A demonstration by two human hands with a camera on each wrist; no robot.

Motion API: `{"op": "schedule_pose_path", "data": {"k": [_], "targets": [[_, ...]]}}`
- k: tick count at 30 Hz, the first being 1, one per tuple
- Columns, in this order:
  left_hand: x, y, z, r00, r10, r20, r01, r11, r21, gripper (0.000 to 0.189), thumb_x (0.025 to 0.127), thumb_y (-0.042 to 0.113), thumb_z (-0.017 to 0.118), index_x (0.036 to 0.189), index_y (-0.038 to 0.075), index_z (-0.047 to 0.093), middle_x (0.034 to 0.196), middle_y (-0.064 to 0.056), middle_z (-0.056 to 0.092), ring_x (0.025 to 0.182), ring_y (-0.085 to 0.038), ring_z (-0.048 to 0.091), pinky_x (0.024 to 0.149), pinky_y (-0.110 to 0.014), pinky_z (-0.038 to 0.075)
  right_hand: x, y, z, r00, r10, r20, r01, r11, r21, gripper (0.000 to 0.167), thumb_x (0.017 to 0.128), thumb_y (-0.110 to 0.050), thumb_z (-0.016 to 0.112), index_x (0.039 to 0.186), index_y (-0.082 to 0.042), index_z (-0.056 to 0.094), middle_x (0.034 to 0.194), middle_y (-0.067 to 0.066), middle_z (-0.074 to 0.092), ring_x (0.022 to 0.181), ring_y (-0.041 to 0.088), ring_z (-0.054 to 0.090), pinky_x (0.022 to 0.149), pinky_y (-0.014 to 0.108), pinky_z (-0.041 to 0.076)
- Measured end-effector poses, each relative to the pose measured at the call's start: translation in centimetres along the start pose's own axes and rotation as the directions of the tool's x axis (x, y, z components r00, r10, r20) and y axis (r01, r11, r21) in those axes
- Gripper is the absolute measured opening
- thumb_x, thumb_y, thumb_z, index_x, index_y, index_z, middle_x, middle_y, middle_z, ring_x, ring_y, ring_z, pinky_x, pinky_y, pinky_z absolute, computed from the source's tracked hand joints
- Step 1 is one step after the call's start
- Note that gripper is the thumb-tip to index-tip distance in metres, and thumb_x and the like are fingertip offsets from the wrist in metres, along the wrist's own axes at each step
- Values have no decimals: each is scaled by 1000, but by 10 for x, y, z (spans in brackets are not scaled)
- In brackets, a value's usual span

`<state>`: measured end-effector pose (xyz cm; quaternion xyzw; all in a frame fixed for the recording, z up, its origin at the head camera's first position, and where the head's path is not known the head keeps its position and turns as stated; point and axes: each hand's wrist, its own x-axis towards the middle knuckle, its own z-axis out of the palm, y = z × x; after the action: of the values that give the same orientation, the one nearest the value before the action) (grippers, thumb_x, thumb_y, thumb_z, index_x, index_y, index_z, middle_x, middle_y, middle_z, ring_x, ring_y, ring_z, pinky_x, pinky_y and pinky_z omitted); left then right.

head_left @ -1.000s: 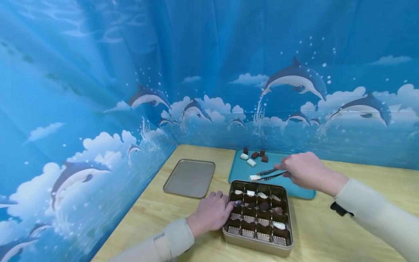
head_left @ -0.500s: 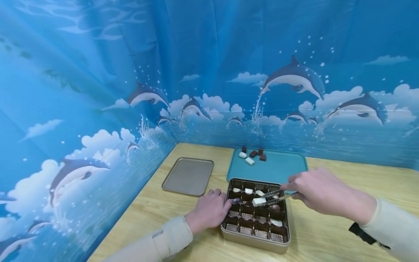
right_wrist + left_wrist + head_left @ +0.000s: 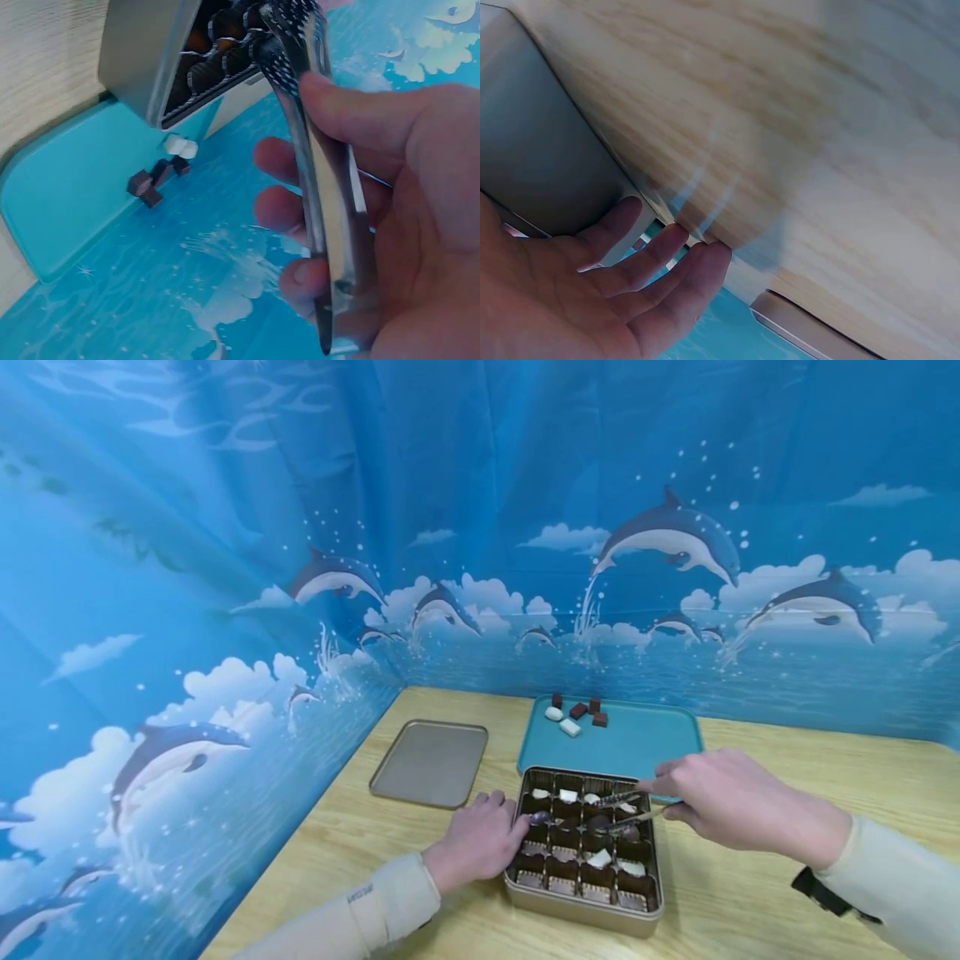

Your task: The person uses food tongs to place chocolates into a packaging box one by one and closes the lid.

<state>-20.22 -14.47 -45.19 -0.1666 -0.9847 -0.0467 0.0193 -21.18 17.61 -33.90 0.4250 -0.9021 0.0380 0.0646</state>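
A square metal tin with a brown divided insert stands on the table; white and dark chocolates sit in several of its compartments. My right hand grips metal tongs between thumb and fingers, their tips over the insert, parted and with nothing visible between them. Just below the tips, a white chocolate lies tilted in a compartment, left of another white piece. My left hand rests against the tin's left side, its thumb on the wall and its fingers extended, as the left wrist view also shows.
Behind the tin lies a teal tray, with brown chocolates and white ones at its far left. A flat metal lid lies left of the tray. Dolphin-printed curtains border the table's back and left.
My right hand has brought the tongs with a white chocolate from over the teal tray to the tin and let it go into a compartment. The left hand has stayed at the tin's side.
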Motion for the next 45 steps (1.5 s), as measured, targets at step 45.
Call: {"op": "schedule_pose_path", "data": {"k": [45], "targets": [[0, 2, 1, 1000, -13, -1, 13, 998, 56, 52, 108, 44, 32, 111, 9, 69, 101, -8, 65, 88, -24, 61, 68, -41, 57, 110, 76, 87, 907, 418, 43, -420, 907, 34, 17, 96, -15, 68, 107, -5, 74, 86, 10, 73, 48, 14, 50, 41, 28, 34]]}}
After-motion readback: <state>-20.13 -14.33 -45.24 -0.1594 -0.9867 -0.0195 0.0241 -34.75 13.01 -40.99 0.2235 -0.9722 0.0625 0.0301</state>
